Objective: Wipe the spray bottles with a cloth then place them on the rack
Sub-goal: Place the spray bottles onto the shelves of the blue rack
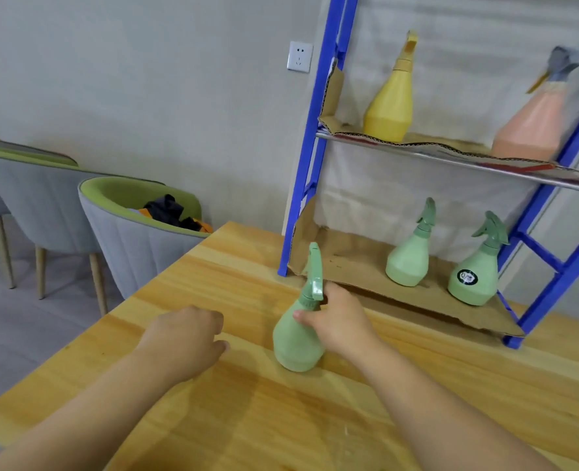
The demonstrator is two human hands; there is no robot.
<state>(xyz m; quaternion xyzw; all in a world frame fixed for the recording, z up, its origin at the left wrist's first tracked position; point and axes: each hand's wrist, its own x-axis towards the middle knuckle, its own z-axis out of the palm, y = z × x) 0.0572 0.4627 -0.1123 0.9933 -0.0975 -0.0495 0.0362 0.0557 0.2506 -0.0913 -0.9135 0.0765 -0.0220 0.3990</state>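
Plainly, our right hand [339, 321] grips the neck of the pale green plastic spray bottle [296, 341] on the wooden table [213, 419] near the blue metal rack [301, 185]; our left hand [186, 338] hovers loosely curled, empty. We judge it light, stiff and slick, so the neck suits.

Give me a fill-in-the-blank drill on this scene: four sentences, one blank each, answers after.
1. The right hand grips a ____ spray bottle standing on the table.
2. The rack's lower shelf holds ____ green bottles.
3. On the upper shelf, a ____ bottle stands left of the orange bottle.
4. The left hand, over the table, holds ____.
Missing words: green; two; yellow; nothing.
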